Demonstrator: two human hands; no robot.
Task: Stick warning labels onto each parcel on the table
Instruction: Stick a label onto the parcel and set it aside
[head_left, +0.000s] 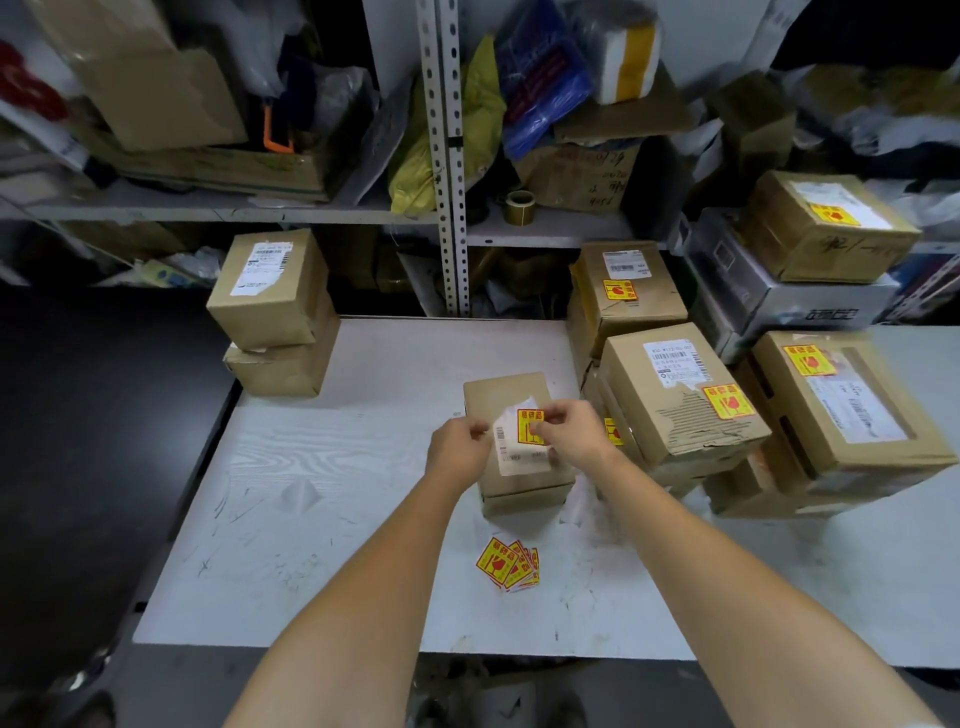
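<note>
Currently: warning label (530, 427), thin, limp, tacky; both hands' grips, left (457, 447) and right (569, 431), pinch its edges over parcel (511, 395).

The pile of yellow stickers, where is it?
The pile of yellow stickers lies on the white table, near its front edge, just in front of the small parcel both hands are working on, between the person's forearms.

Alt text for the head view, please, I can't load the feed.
Both hands, left and right, hold a yellow label over a small parcel mid-table. Spare labels lie nearer; labelled parcels crowd the right, two unlabelled boxes the left.
</note>
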